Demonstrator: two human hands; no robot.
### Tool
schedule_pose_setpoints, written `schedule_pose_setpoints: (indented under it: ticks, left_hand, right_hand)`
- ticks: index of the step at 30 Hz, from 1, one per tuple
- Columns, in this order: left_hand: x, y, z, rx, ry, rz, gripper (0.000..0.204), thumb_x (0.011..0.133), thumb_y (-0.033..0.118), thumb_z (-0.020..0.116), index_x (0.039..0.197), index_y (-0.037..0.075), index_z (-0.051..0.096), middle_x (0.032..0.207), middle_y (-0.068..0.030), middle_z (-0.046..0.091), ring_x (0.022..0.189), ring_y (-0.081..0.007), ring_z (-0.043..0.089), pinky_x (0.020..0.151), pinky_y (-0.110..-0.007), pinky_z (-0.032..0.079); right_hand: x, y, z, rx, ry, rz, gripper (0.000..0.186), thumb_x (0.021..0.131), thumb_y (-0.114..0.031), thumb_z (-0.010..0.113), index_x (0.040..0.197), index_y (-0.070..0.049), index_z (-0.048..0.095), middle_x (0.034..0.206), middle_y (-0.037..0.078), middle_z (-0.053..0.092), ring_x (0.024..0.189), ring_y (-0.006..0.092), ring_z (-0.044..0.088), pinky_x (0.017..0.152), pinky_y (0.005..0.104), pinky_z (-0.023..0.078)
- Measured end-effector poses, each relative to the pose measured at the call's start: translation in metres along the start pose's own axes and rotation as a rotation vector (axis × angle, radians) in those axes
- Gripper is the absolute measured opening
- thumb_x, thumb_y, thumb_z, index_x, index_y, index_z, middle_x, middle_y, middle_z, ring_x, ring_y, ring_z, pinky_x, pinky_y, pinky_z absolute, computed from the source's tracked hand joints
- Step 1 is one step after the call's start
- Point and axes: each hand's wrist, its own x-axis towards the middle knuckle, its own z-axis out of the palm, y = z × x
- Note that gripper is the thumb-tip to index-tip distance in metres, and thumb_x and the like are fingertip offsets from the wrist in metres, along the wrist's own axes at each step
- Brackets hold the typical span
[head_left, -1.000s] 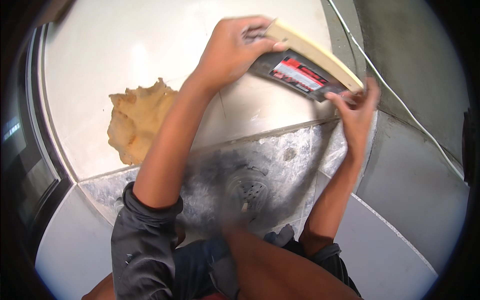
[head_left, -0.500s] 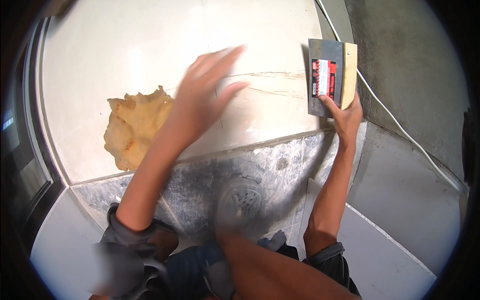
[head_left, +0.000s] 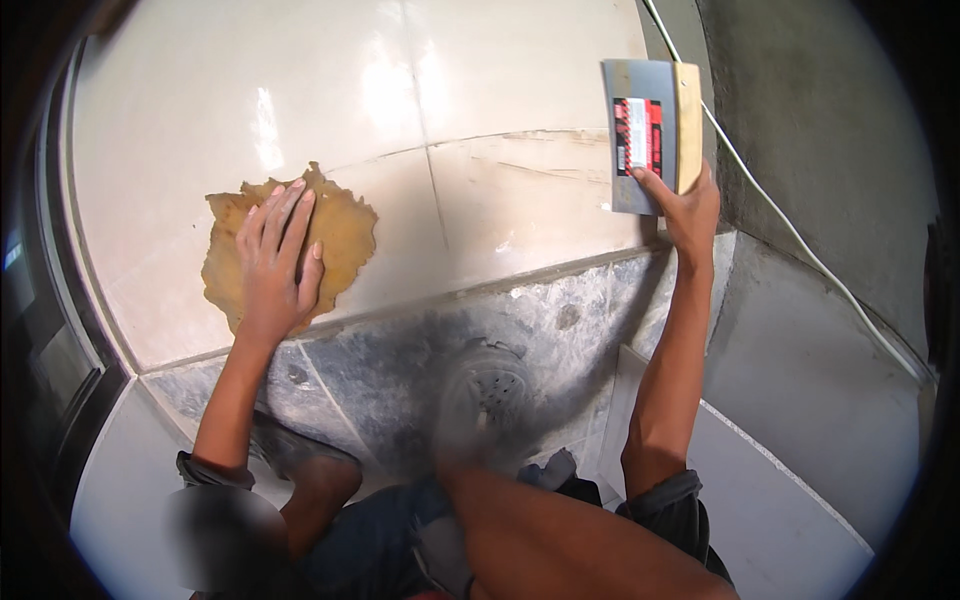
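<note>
My left hand rests on a ragged tan-brown piece of thin material lying on the tiles. Its fingers are stretched out and nearly side by side, not wrapped round anything. Whether the piece is a worn cloth or a sponge I cannot tell. Over at the right, my right hand grips a wide putty knife by the lower end of its pale wooden handle, thumb on the blade. The metal blade stands upright to the left of the handle and carries a red, black and white label.
Glossy cream tiles with dark joints and scratches spread ahead. A dusty grey tile strip runs across nearer me, with my shod foot on it. A white cable trails along the right, and a pale board lies at lower right.
My left hand has moved left and down from above the cream tiles onto the tan piece. My right hand has lifted the putty knife slightly upward and to the left in view.
</note>
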Motion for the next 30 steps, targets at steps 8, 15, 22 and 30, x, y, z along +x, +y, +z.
schedule_pose_setpoints:
  ticks: [8, 15, 22, 30]
  left_hand:
    - [0.004, 0.003, 0.001, -0.014, 0.045, 0.014, 0.056, 0.097, 0.014, 0.063, 0.152, 0.008, 0.06, 0.158, -0.0108, 0.057, 0.151, -0.0329, 0.047, 0.123, -0.055, 0.033]
    - [0.004, 0.003, -0.001, -0.01, 0.047, 0.007, 0.056, 0.096, 0.013, 0.064, 0.152, 0.009, 0.06, 0.158, -0.0102, 0.058, 0.149, -0.0326, 0.049, 0.123, -0.054, 0.034]
    - [0.005, 0.003, 0.002, -0.005, 0.074, 0.006, 0.055, 0.096, 0.014, 0.064, 0.151, 0.009, 0.062, 0.157, -0.0098, 0.059, 0.149, -0.0331, 0.05, 0.122, -0.054, 0.035]
    - [0.0, -0.002, -0.001, -0.003, 0.061, 0.018, 0.056, 0.094, 0.014, 0.064, 0.15, 0.009, 0.063, 0.156, -0.0107, 0.06, 0.148, -0.033, 0.051, 0.122, -0.054, 0.035]
  right_hand:
    - [0.001, 0.01, 0.011, 0.004, 0.005, -0.053, 0.072, 0.075, -0.041, 0.098, 0.122, 0.006, 0.068, 0.103, 0.019, 0.079, 0.09, 0.0255, 0.077, 0.084, 0.0373, 0.06]
    - [0.004, 0.0, -0.003, -0.009, -0.01, 0.038, 0.075, 0.075, -0.041, 0.098, 0.125, 0.005, 0.067, 0.107, 0.019, 0.079, 0.096, 0.0262, 0.077, 0.088, 0.0373, 0.059]
    - [0.006, 0.006, -0.001, 0.023, -0.023, 0.034, 0.064, 0.079, -0.031, 0.097, 0.124, 0.004, 0.068, 0.106, 0.018, 0.079, 0.091, 0.0242, 0.077, 0.083, 0.0373, 0.061]
    - [-0.005, -0.006, 0.007, 0.004, -0.021, -0.003, 0.073, 0.077, -0.04, 0.098, 0.125, 0.005, 0.068, 0.11, 0.021, 0.078, 0.098, 0.0272, 0.076, 0.089, 0.0389, 0.059]
